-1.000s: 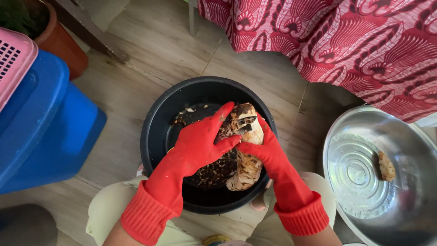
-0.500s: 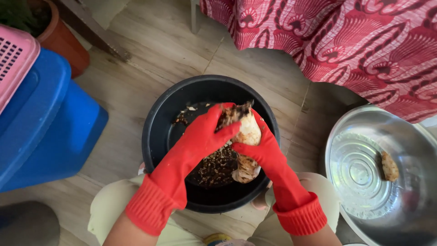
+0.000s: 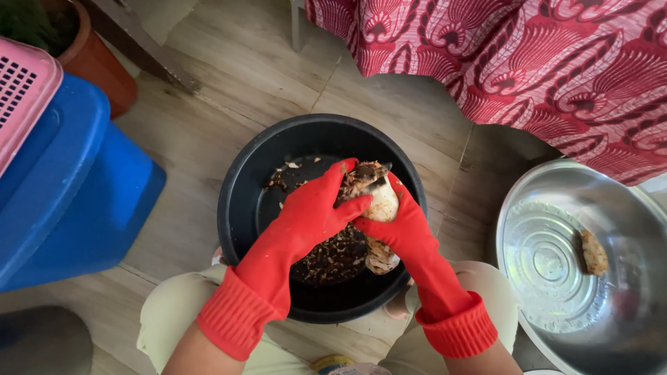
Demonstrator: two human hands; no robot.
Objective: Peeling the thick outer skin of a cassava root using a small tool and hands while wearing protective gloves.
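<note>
1. Your left hand [image 3: 316, 208], in a red rubber glove: fingers wrapped over the left side of the pale, brown-skinned root tuber [image 3: 375, 201], grasping it.
2. Your right hand [image 3: 399, 226], in a matching red glove: closed around the tuber's right side, thumb across its front.
3. The tuber: partly peeled, held upright between both hands, above the round black plastic basin [image 3: 257, 180].
4. Basin: on the pale tiled floor between your knees; brown peel scraps [image 3: 333, 253] cover its bottom.
5. Round silver metal bowl [image 3: 549, 278]: to your right, holding one small peeled piece [image 3: 594, 253].
6. Blue plastic tub [image 3: 76, 187]: to your left, pink slotted crate [image 3: 21, 90] on top.
7. Red patterned cloth [image 3: 528, 62]: hanging at upper right.
</note>
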